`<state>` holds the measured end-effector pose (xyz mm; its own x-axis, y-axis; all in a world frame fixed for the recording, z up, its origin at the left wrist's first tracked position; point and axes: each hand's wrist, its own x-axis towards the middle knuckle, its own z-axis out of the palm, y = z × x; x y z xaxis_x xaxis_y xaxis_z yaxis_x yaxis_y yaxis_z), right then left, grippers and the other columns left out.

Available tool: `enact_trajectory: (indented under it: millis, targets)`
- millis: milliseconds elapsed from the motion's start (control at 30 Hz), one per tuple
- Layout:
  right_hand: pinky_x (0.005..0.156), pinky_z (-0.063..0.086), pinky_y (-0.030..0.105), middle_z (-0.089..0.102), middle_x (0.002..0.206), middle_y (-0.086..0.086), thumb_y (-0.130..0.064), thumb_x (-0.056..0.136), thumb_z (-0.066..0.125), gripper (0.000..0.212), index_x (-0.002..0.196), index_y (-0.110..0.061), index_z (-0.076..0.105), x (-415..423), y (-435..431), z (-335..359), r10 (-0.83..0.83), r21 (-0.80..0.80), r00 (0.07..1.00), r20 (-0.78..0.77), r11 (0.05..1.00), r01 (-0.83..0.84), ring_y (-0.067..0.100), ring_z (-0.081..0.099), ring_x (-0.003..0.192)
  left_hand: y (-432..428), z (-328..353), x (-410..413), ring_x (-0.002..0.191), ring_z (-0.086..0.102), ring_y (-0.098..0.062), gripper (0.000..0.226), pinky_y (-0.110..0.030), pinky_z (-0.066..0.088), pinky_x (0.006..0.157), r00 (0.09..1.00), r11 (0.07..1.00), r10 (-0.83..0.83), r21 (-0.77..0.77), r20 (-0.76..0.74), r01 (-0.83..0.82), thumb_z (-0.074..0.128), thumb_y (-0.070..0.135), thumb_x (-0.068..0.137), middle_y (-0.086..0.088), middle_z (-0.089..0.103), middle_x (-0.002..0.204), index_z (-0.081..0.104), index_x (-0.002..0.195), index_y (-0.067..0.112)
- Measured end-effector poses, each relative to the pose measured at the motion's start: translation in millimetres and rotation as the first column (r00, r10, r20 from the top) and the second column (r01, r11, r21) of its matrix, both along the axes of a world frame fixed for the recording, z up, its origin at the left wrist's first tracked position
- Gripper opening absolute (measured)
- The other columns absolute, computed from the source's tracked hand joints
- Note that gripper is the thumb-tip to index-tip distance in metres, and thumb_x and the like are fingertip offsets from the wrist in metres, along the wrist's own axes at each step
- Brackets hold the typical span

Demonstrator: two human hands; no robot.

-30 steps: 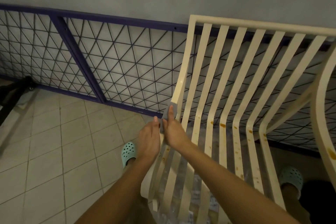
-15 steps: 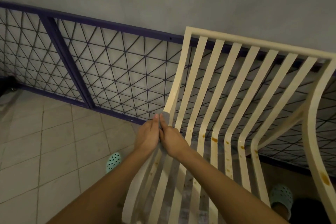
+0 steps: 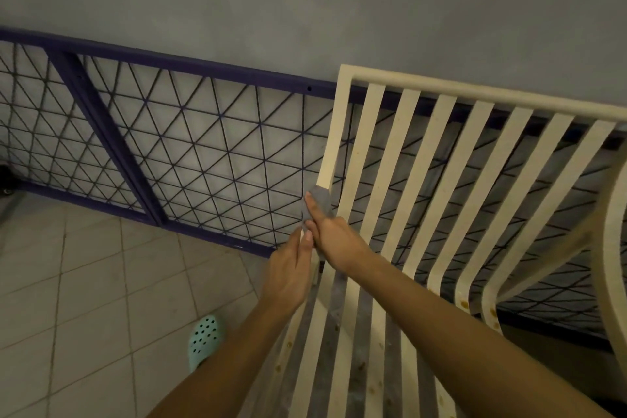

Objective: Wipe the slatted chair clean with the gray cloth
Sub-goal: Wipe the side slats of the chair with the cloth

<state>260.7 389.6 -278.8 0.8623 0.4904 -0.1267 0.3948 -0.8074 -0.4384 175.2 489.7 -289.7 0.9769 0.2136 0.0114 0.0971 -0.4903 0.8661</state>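
Quick update on the chair: it's the cream slatted one, and it sits tipped a bit in the shot. The cloth is wrapped round the chair's outer left rail, about halfway up the back.

The right hand has it. Its fingers curl round the cloth and rail together, with the index finger laid up along the fabric. The left hand is just below it on the same rail. Its fingers are pretty much straight, with the tips touching the cloth's bottom edge. They aren't gripping anything as far as I can see.

The lower slats on the chair's right side have brown spots, and there are a few more specks on the seat slats nearer the camera. The upper part of the back looks clean enough in this dim light.

Behind the chair a purple-framed wire grid leans along a grey wall. Left of the chair is tiled floor, and a mint clog is on the foot right beside the seat.
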Motion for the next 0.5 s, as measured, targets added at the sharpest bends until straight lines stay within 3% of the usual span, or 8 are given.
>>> enact_trajectory:
  millis: [67, 167, 333, 500]
  targets:
    - [0.064, 0.041, 0.033, 0.058, 0.111, 0.029, -0.038, 0.107, 0.02, 0.055, 0.156, -0.033, -0.006, 16, -2, 3, 0.017, -0.025, 1.0, 0.021, 1.0, -0.016, 0.029, 0.054, 0.073, -2, 1, -2, 0.071, 0.045, 0.014, 0.042, -0.01, 0.033, 0.063, 1.0, 1.0, 0.019, 0.012, 0.003, -0.019, 0.024, 0.044, 0.103, 0.021, 0.053, 0.089, 0.051, 0.131, 0.03]
    - [0.072, 0.046, 0.035, 0.054, 0.12, 0.033, -0.04, 0.107, 0.022, 0.053, 0.156, -0.036, 0.0, 43, -8, 17, 0.034, -0.008, 0.999, 0.025, 0.999, -0.034, 0.036, 0.059, 0.087, -2, -3, 0, 0.062, 0.054, 0.0, 0.044, -0.016, 0.036, 0.053, 0.999, 0.996, 0.028, 0.081, 0.027, -0.03, 0.022, 0.049, 0.099, 0.008, 0.056, 0.07, 0.054, 0.12, 0.028]
    - [0.093, 0.043, 0.037, 0.04, 0.143, 0.027, -0.035, 0.107, 0.026, 0.052, 0.156, -0.033, 0.007, 86, -14, 57, 0.059, -0.114, 0.995, 0.082, 0.992, -0.049, 0.039, 0.053, 0.114, -2, -8, 3, 0.057, 0.056, -0.003, 0.044, -0.013, 0.037, 0.051, 1.0, 0.998, 0.009, 0.067, 0.007, -0.01, 0.023, 0.051, 0.097, 0.004, 0.059, 0.071, 0.05, 0.123, 0.028]
    - [0.085, 0.05, 0.042, 0.055, 0.121, 0.027, -0.037, 0.107, 0.025, 0.051, 0.155, -0.038, 0.008, 113, -14, 64, 0.005, -0.119, 0.986, 0.167, 0.993, 0.015, 0.038, 0.058, 0.093, -2, -5, 5, 0.055, 0.055, 0.0, 0.033, -0.012, 0.039, 0.05, 1.0, 0.999, -0.016, 0.033, 0.008, 0.016, 0.026, 0.048, 0.099, 0.004, 0.058, 0.071, 0.048, 0.117, 0.032]
